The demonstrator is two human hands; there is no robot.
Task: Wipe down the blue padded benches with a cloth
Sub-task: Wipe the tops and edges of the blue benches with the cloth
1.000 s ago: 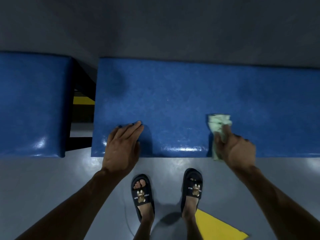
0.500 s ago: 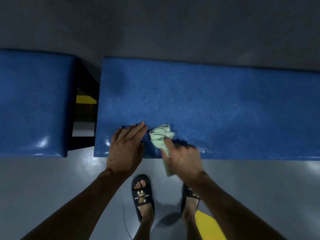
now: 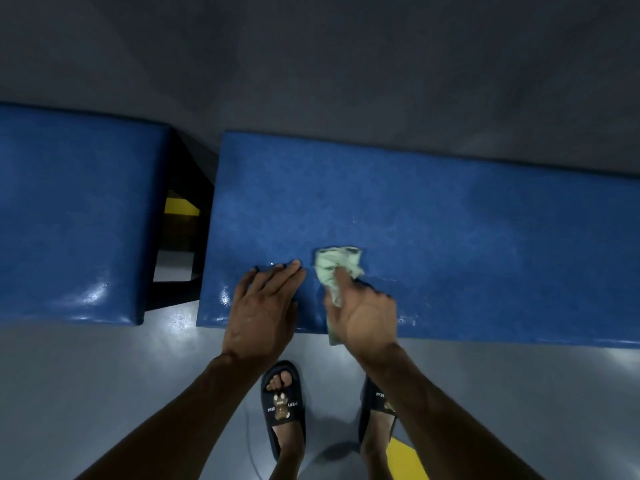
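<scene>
A person bends over a blue padded bench [image 3: 450,216] that fills the view from the centre out toward 3 o'clock, seen from directly above. The right hand [image 3: 369,318] grips a crumpled pale green cloth [image 3: 337,266], fingers curled round it and the index finger laid along its top, pressing the bunched end onto the vinyl near the bench's front edge; a tail of the cloth hangs past that edge under the palm. At 9 o'clock of the cloth, just beside it, the left hand [image 3: 265,306] lies flat on the padding, its fingers straight and close together, holding nothing. A second blue bench [image 3: 76,216] sits toward 9 o'clock, apart from the first, with a dark frame [image 3: 188,174] and a patch of yellow floor marking [image 3: 180,206] showing in the gap between them. Toward 6 o'clock, the person's feet stand on the glossy grey floor [image 3: 104,393] in black slide sandals [image 3: 284,403] printed with a bear figure. Another yellow marking [image 3: 407,460] lies by the right foot. Light glints off the front edges of both benches.
</scene>
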